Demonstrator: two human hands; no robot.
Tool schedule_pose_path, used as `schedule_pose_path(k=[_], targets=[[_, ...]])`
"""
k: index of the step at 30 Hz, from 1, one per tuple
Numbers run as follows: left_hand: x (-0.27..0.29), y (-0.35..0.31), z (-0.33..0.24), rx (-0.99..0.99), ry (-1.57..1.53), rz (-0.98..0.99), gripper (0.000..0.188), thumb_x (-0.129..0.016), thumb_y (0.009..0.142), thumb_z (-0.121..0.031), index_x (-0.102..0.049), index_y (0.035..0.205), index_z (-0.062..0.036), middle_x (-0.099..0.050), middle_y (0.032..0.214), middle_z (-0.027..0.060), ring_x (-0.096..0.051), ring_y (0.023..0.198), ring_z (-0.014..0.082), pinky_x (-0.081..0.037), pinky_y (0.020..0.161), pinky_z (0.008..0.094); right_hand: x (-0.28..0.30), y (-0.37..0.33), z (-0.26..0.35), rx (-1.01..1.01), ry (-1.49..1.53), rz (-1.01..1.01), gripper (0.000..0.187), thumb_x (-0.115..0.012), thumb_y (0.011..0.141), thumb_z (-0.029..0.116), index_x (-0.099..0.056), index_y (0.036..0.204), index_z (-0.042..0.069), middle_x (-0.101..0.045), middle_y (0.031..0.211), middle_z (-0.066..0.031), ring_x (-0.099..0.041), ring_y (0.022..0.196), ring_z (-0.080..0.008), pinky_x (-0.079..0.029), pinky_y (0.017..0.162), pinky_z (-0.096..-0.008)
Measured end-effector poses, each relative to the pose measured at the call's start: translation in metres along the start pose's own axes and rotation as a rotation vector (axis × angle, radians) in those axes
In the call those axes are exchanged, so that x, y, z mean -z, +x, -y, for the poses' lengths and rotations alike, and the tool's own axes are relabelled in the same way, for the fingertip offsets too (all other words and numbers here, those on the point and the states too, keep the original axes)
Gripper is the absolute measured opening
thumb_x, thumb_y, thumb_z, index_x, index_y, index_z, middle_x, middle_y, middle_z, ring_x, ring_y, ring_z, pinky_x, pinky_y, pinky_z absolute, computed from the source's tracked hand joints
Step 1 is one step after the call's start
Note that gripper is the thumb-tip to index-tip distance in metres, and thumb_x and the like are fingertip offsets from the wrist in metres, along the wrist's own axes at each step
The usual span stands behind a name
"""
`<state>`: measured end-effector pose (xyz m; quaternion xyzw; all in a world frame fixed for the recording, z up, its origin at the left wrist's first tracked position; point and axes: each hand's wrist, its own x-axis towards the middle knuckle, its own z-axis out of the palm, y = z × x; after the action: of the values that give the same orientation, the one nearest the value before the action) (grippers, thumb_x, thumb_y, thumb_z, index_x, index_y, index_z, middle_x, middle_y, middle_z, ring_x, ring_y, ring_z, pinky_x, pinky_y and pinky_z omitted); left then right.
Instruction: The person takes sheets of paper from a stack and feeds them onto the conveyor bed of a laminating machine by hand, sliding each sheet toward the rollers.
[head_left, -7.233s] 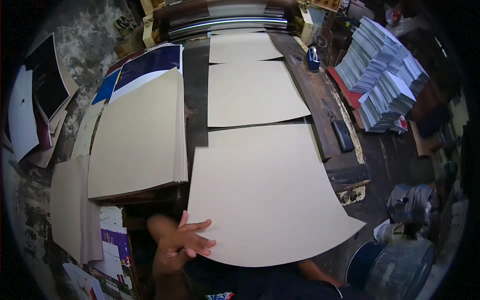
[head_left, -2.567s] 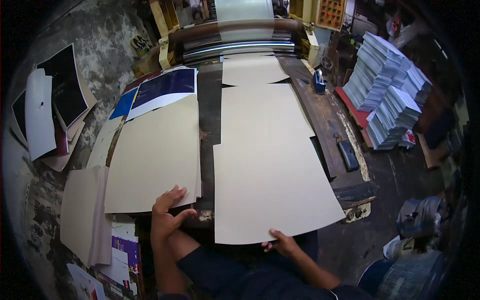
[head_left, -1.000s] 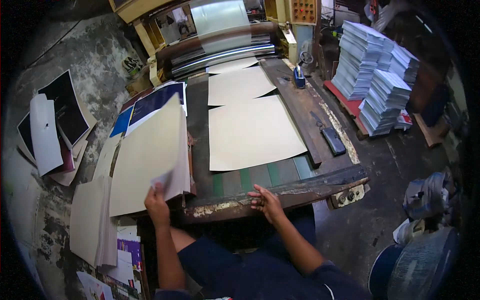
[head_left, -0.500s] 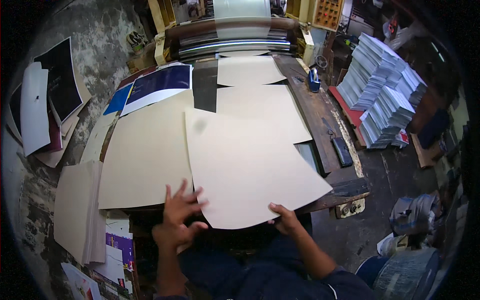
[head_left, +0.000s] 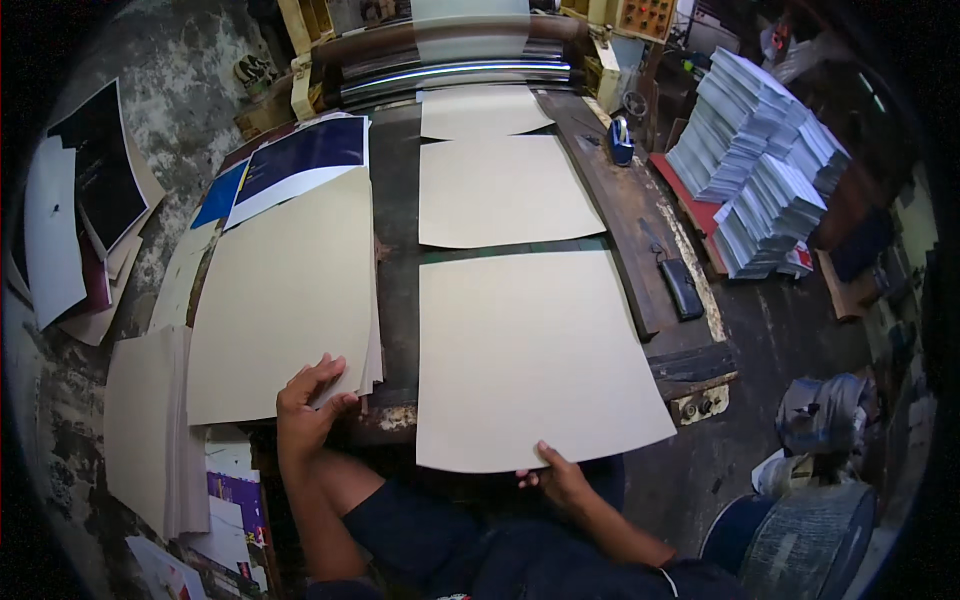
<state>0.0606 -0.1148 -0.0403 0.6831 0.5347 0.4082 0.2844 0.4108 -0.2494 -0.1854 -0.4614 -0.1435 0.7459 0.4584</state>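
Observation:
A large cream sheet (head_left: 540,350) lies over the front of the feed table, its near edge overhanging. My right hand (head_left: 558,477) pinches that edge, thumb on top and fingers below. To its left is a stack of cream sheets (head_left: 285,290). My left hand (head_left: 312,398) rests at the stack's near right corner, empty, its curved fingers on the top sheet and thumb apart. Farther up the table, one cream sheet (head_left: 505,190) lies beyond the front one, and another sheet (head_left: 480,112) reaches up to the rollers (head_left: 455,85).
Printed dark blue sheets (head_left: 305,157) lie behind the stack. More upright cream sheets (head_left: 145,430) lean at the left. A tape dispenser (head_left: 621,142) and a dark case (head_left: 682,289) sit on the right rail. Tall paper piles (head_left: 735,125) stand beyond it, with a wrapped roll (head_left: 800,550) at lower right.
The front sheet has straightened and settled, separating from the one ahead, which moved toward the rollers. My left hand has shifted left onto the stack's corner. My right hand keeps the sheet's edge.

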Motion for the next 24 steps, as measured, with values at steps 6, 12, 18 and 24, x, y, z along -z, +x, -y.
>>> schedule_pose_path(k=[6,12,18,24], targets=[[0.001,-0.001,-0.004,0.052,-0.061,0.03,0.042,-0.08,0.076,-0.024,-0.068,0.109,-0.0031,-0.069,0.111,0.0113,-0.054,0.123,0.0261,-0.024,0.112,0.039,0.003,0.043,0.034,-0.001,0.13,0.062,0.045,-0.047,0.097,0.046,-0.05,0.113,0.003,-0.061,0.076,-0.0115,-0.053,0.059,-0.0157,-0.051,0.072,-0.04],[0.008,-0.006,-0.008,0.11,-0.075,-0.014,0.029,-0.069,0.087,-0.022,-0.067,0.106,-0.0006,-0.07,0.102,0.0084,-0.06,0.108,0.0169,-0.033,0.104,0.0328,-0.011,0.075,0.048,0.066,0.166,0.057,0.05,-0.044,0.098,0.046,-0.046,0.12,0.001,-0.06,0.082,-0.0145,-0.052,0.06,-0.0163,-0.053,0.069,-0.0408],[-0.005,0.009,-0.001,0.277,-0.445,-0.539,0.037,-0.055,0.098,-0.029,-0.062,0.083,0.0034,-0.055,0.078,-0.0032,-0.045,0.075,0.009,-0.041,0.073,0.0247,-0.005,0.099,0.053,0.211,0.219,0.015,0.044,-0.046,0.097,0.043,-0.046,0.119,0.005,-0.063,0.099,-0.0152,-0.06,0.069,-0.0194,-0.053,0.07,-0.0416],[-0.004,-0.003,-0.019,0.149,-0.211,-0.575,0.028,-0.058,0.096,-0.025,-0.065,0.078,-0.0043,-0.056,0.065,-0.0049,-0.048,0.062,0.0074,-0.045,0.077,0.0257,-0.022,0.093,0.059,0.222,0.21,-0.118,0.052,-0.046,0.097,0.041,-0.03,0.138,0.013,-0.06,0.12,-0.0145,-0.062,0.077,-0.0187,-0.056,0.068,-0.0364]])
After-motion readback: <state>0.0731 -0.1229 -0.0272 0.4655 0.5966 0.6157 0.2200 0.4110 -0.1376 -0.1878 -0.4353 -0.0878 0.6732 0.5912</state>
